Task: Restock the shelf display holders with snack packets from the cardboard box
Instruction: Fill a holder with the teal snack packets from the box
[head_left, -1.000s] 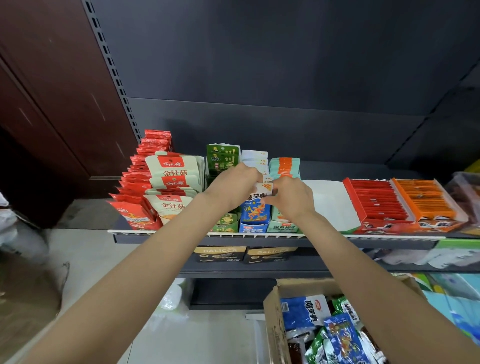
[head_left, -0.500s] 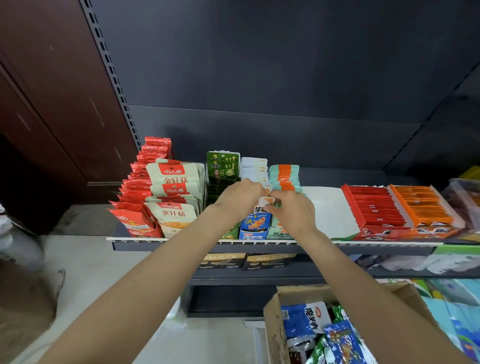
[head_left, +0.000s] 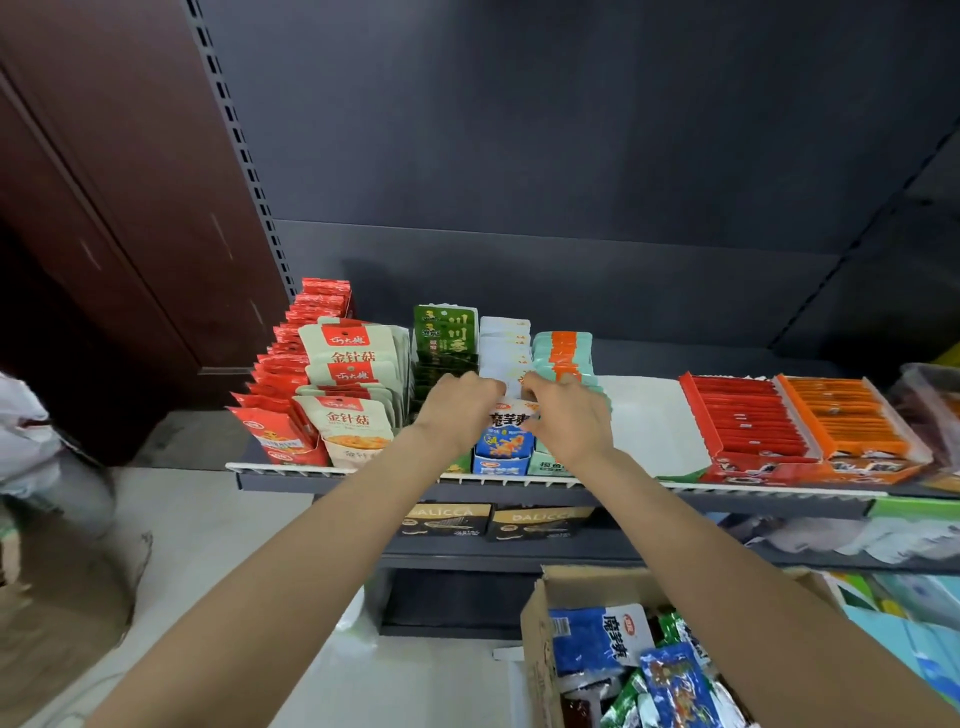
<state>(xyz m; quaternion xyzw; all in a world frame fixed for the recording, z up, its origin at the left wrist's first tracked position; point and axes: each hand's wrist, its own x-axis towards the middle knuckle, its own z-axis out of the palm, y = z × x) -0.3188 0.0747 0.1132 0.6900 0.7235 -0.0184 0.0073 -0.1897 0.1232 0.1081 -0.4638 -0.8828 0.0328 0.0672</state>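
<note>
On the top shelf (head_left: 779, 491) stands a blue display holder (head_left: 500, 468) filled with upright blue-and-white snack packets (head_left: 506, 434). My left hand (head_left: 457, 410) and my right hand (head_left: 569, 421) meet over this row, fingers curled and pinching the tops of the front packets from either side. Behind them the row continues in white packets (head_left: 504, 338). A cardboard box (head_left: 537, 639) at the lower right holds loose blue and green snack packets (head_left: 597, 639), partly hidden by my right forearm.
Green packets (head_left: 444, 332) and teal-orange packets (head_left: 563, 351) flank the blue row. Red packets (head_left: 283, 410) and cream pouches (head_left: 353, 421) fill the left end; red (head_left: 748, 421) and orange (head_left: 847, 421) trays sit right. A bare white patch (head_left: 644, 415) lies between. Dark boxes (head_left: 447, 519) sit on the lower shelf.
Both hands have stayed on the blue packet row, shifting slightly back along it while the camera tilted a little downward. The box and other rows are unchanged.
</note>
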